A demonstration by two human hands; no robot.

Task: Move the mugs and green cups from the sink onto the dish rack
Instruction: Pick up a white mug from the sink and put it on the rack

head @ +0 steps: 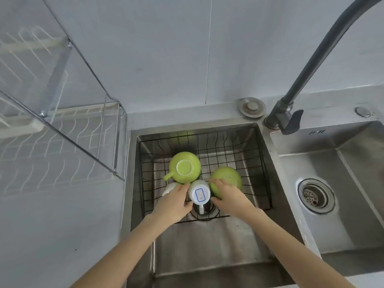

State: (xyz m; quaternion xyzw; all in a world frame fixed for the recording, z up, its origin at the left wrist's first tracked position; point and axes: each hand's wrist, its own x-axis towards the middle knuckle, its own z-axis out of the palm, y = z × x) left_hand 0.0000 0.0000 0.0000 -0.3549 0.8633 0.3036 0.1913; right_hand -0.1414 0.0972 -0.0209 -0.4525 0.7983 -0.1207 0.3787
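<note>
In the left sink basin a black wire basket point(257, 163) holds two upside-down green cups and white mugs. One green cup point(184, 167) sits at the basket's back left, handle pointing left. My right hand point(227, 195) rests on the second green cup point(226, 175), fingers spread over it. An upside-down white mug point(199, 193) with a blue label stands between my hands. My left hand point(174, 202) touches its left side and covers another white mug point(170, 188). The dish rack point(87, 129) stands on the counter to the left.
A dark curved faucet point(311, 65) rises between the two basins. The right basin point(340, 204) has an open drain. A round metal cap point(251, 107) sits behind the left basin. The tiled wall is close behind.
</note>
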